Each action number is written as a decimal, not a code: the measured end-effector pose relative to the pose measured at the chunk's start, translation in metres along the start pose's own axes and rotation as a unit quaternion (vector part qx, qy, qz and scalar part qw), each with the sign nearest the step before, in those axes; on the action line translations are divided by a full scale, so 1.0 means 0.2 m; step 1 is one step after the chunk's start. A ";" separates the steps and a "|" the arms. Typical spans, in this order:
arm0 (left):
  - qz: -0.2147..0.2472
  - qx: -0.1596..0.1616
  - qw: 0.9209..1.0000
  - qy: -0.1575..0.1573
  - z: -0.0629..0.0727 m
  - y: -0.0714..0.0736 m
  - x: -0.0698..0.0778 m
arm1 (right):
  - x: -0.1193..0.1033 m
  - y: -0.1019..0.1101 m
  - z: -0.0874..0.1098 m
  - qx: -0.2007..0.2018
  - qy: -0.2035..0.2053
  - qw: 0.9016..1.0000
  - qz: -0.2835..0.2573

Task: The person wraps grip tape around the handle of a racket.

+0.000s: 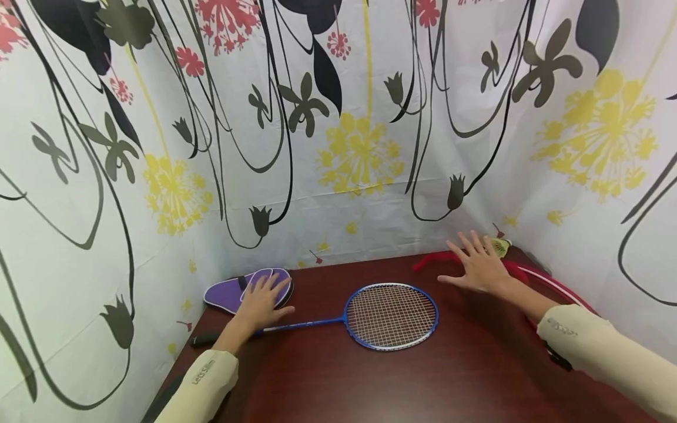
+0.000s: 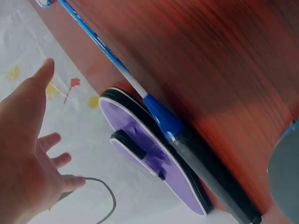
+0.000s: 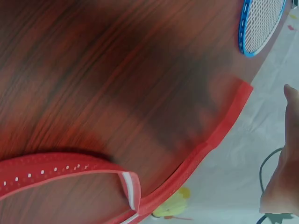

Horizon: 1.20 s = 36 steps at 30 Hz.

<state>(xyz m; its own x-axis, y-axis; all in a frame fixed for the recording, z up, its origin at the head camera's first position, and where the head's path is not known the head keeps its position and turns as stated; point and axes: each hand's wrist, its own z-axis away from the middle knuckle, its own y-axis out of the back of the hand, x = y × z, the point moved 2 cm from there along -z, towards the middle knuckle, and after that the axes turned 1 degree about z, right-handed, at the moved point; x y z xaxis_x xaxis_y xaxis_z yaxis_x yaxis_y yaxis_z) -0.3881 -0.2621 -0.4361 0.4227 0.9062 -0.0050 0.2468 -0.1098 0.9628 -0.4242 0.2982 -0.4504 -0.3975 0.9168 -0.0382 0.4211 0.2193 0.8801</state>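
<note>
A badminton racket [image 1: 391, 317] with a blue frame, blue shaft and black handle lies flat on the table, its head to the right. My left hand [image 1: 259, 302] is held with fingers spread, overlapping a purple zipped case [image 1: 224, 295] in the head view; the left wrist view shows that hand [image 2: 23, 154] apart from the case [image 2: 140, 140]. My right hand [image 1: 482, 270], fingers also spread, is nearest a red strap-like item [image 1: 435, 258] and a yellow shuttlecock [image 1: 500, 247], which it partly hides. In the right wrist view this hand [image 3: 286, 158] holds nothing.
The table [image 1: 370, 382] is dark reddish wood. A white curtain [image 1: 296, 205] printed with flowers hangs behind it and along both sides. The red item's long curved part, with a white stripe, runs along the right edge beneath my right forearm.
</note>
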 end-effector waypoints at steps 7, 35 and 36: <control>0.084 -0.031 0.996 -0.025 -0.01 0.01 0.09 | -0.09 0.00 0.02 0.013 0.026 1.000 -0.008; 0.226 -0.101 0.968 -0.047 -0.01 -0.20 0.21 | -0.42 -0.14 0.15 -0.010 0.116 0.988 -0.097; 0.232 -0.103 0.966 -0.043 -0.01 -0.21 0.21 | -0.42 -0.15 0.15 -0.010 0.121 0.987 -0.104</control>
<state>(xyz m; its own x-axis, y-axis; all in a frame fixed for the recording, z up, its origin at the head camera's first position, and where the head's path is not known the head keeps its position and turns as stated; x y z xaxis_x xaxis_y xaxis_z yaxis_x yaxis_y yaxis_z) -0.3826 -0.2186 -0.4768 0.5183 0.7412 0.4267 -0.1625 -0.4045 0.9000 -0.3786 0.2247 -0.4880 -0.6572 0.7461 -0.1068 0.2955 0.3854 0.8742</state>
